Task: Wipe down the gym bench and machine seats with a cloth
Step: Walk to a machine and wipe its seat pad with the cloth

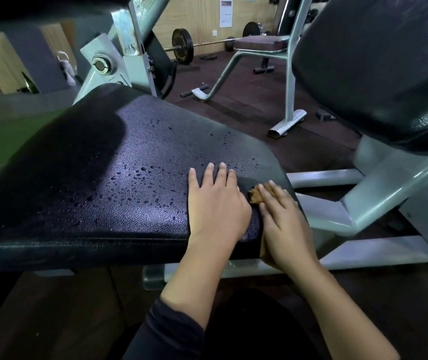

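A black padded machine seat [109,178] fills the middle of the head view, its textured top dotted with water droplets. My left hand [215,203] lies flat on the seat's near right corner, fingers spread, holding nothing. My right hand [283,224] presses a brown cloth [255,196] against the seat's right edge. Most of the cloth is hidden under that hand; a bit shows above the fingers and below the palm. A second black pad [374,66] rises at the upper right.
Grey steel frame bars [337,216] run under and to the right of the seat. Behind stand a small brown-topped bench [259,44] on a grey frame and a barbell [181,46] by the wooden wall. Dark rubber flooring [236,100] lies between.
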A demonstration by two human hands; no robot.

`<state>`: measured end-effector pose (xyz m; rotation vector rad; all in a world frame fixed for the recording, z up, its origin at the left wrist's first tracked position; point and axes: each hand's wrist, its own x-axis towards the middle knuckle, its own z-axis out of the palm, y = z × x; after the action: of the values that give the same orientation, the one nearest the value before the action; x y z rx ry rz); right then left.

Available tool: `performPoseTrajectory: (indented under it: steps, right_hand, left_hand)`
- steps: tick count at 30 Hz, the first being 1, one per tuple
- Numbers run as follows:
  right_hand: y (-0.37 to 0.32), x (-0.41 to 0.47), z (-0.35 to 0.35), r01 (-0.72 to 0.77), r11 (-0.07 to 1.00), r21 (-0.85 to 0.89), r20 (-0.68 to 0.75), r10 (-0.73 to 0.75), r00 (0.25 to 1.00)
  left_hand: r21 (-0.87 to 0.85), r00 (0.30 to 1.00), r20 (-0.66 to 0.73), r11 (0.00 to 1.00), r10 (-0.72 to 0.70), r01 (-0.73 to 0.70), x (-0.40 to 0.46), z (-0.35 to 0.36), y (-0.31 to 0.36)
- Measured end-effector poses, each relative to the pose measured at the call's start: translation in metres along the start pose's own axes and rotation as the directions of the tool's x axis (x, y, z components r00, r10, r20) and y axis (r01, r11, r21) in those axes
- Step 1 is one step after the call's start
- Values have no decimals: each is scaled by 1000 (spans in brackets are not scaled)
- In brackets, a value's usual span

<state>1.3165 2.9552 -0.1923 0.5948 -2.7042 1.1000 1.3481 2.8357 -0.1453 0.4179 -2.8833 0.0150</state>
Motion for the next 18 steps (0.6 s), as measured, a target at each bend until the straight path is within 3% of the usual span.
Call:
performPoseTrajectory:
  steps: [6, 13, 18]
  right_hand:
    - [5, 61, 4, 4, 995, 98, 166, -21, 986]
    - [37, 34, -19, -175, 976, 127, 81, 166, 983]
    - [16, 11, -8, -8, 1000, 21, 45, 7, 999]
  left_hand:
    - [-2, 1000, -16, 1000, -3, 3, 1, 0, 0]
    - [1, 1000, -7, 1000, -5, 5, 2, 1, 0]
    - [13, 995, 97, 1000, -16, 15, 15, -2, -4]
